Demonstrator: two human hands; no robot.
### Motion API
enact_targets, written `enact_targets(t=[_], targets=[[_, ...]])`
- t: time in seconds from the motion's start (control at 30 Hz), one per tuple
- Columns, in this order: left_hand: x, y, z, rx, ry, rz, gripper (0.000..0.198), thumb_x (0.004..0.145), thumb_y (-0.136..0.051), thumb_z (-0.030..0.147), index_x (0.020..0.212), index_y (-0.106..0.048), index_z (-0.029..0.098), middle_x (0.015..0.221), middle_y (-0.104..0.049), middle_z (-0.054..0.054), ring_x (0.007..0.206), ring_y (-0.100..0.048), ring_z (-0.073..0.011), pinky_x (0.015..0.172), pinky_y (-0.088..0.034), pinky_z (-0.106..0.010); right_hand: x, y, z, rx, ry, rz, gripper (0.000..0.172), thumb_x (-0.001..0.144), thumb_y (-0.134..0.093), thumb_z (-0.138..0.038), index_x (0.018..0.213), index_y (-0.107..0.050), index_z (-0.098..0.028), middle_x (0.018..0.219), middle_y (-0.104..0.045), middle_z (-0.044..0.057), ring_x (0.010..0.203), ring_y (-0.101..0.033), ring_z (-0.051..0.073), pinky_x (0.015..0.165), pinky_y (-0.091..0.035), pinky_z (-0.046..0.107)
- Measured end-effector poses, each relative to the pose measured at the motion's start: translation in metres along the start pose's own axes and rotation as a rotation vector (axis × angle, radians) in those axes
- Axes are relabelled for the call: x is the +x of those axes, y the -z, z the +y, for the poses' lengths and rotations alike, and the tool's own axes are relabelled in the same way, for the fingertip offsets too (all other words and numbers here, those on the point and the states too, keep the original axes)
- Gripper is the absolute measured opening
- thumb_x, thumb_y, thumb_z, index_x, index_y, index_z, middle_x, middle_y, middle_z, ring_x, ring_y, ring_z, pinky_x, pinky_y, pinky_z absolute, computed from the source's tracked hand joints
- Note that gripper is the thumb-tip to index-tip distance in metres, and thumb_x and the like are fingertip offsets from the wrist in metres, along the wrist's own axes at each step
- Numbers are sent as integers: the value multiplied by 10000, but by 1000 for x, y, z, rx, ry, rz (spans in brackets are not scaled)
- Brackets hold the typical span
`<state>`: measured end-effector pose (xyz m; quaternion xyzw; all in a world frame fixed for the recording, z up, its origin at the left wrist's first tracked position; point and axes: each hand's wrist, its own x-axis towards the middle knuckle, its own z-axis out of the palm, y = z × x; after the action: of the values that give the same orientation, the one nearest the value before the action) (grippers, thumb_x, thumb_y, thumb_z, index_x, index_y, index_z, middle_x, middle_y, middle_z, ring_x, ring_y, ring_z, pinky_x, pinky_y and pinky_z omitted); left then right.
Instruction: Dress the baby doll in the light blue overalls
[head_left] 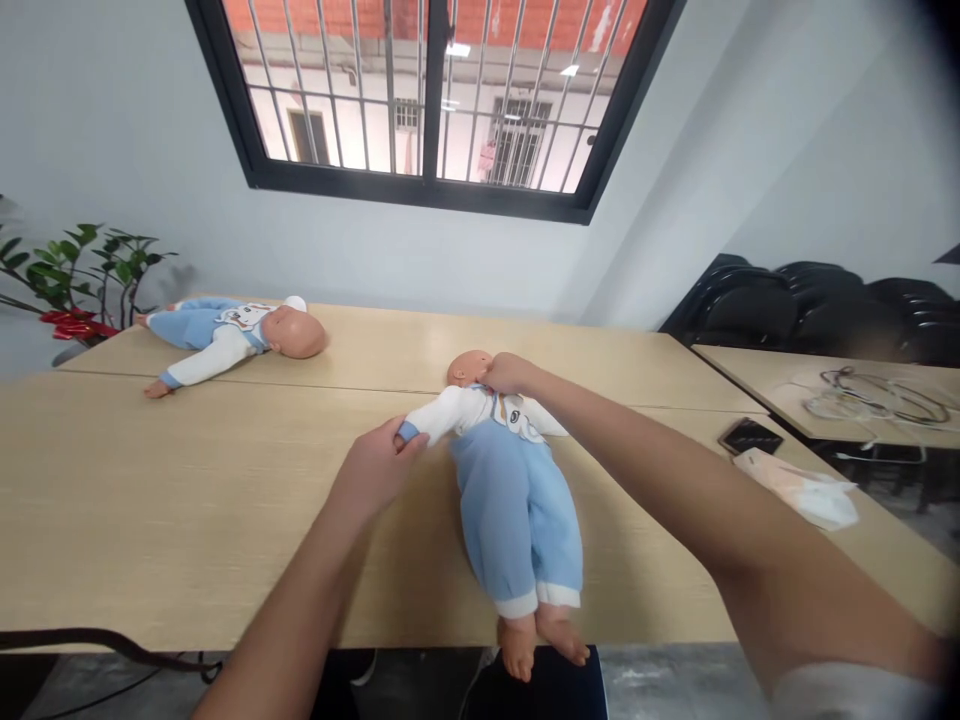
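Doll [517, 480] in blue trousers [495, 500] lies face-up on the worktop [225, 520], its body between your two hands and its legs pointing back toward you, bare feet [517, 645] reaching past the near edge. Your left hand [379, 460] is closed round the end of the doll's outstretched arm, at the blue cuff [407, 431] of its white sleeve [439, 412]. Your right hand [508, 373], a little farther from you, has its fingers curled in at the doll's lower face, just above the collar; you cannot tell from this view whether they pinch anything. Well to the left of your left hand and farther off, a second doll [202, 330] lies on the worktop in a similar outfit, with a leafy plant [97, 265] and a red bow [75, 325] beyond it. Out to the right of your right hand, past your forearm, a dark phone [750, 437] sits just beside a white packet [799, 487]. Farther right, tangled cables [877, 398] rest on another table [750, 372], with black chairs [750, 308] behind. Straight ahead beyond both hands is a dark-framed window [430, 110] with bars.
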<state>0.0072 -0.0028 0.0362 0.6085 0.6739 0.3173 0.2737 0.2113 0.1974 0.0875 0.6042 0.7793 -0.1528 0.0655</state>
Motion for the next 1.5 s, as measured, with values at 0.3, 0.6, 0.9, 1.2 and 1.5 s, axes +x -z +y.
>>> enact_targets(t=[0.3, 0.6, 0.9, 1.2, 1.5], targets=[[8, -8, -10, -245, 61, 56, 424, 906, -537, 601, 934, -677, 202, 662, -595, 15, 599, -525, -160, 572, -383, -264, -78, -31, -25, -163, 327, 326, 400, 1025, -427, -354, 1046, -752, -121, 1094, -747, 180, 967, -674, 274, 814, -469, 334], [6, -12, -14, -287, 71, 45, 440, 883, -556, 612, 936, -683, 195, 640, -574, 21, 571, -492, -148, 543, -374, -254, -102, -77, -54, -375, 445, 105, 182, 920, -592, -163, 894, -771, -138, 939, -774, 137, 842, -699, 243, 796, -502, 333], [8, -21, -54, -266, 119, 27, 490, 857, -551, 646, 955, -686, 186, 641, -591, 10, 577, -503, -163, 561, -372, -265, -103, -91, -37, -175, 258, 355, 299, 1021, -480, -341, 1130, -662, -130, 1052, -729, 149, 903, -688, 254, 772, -488, 322], [39, -24, -99, 7, 83, 109, 548, 904, -510, 604, 1158, -703, 158, 878, -729, -78, 792, -645, -235, 696, -439, -302, -127, -124, 36, 176, 369, 558, 428, 972, -576, -320, 1382, -596, -198, 1412, -565, 158, 1322, -484, 298, 1130, -369, 448], [68, -17, -104, 288, 59, 155, 495, 941, -510, 540, 1257, -677, 198, 1144, -751, -141, 987, -682, -282, 775, -452, -321, -123, -107, -6, 133, 240, 519, 306, 1011, -522, -378, 1171, -679, -169, 1213, -656, 160, 1121, -586, 284, 1005, -441, 405]])
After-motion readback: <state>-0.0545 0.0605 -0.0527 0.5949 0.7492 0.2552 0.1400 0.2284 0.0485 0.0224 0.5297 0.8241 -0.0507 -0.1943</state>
